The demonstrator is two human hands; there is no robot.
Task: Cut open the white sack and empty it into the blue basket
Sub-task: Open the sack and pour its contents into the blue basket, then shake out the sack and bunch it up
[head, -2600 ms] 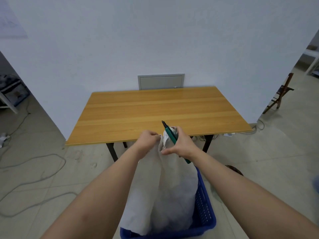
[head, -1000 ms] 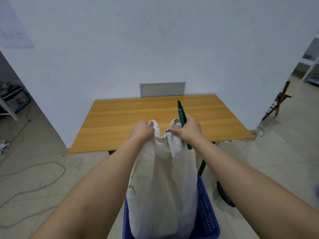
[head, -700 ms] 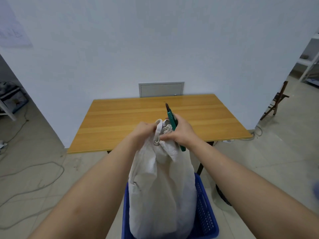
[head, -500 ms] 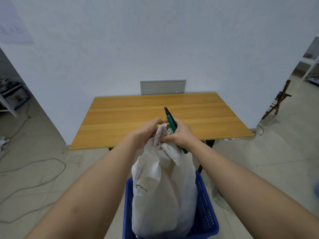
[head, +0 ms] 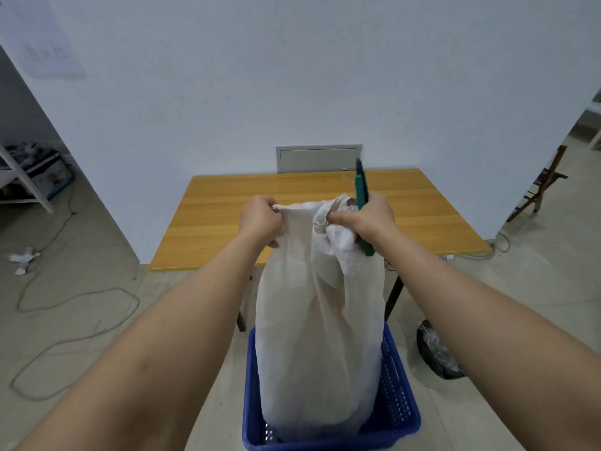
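Note:
The white sack [head: 317, 336] hangs upright with its lower end inside the blue basket [head: 398, 405] on the floor. My left hand [head: 260, 219] grips the sack's upper edge on the left. My right hand [head: 367, 219] clutches the bunched upper edge on the right and also holds a green utility knife [head: 361, 187], which points up above the fist. The cloth between my hands is stretched taut. What lies inside the basket under the sack is hidden.
A wooden table [head: 227, 216] stands just beyond the basket against a white wall. A black bag [head: 435, 356] lies on the floor to the right, cables [head: 74, 307] run over the floor at left, and a wooden stand [head: 543, 187] is at far right.
My hands have moved apart and risen, pulling the sack's upper edge taut and lifting the sack higher over the basket. The knife now points more upright.

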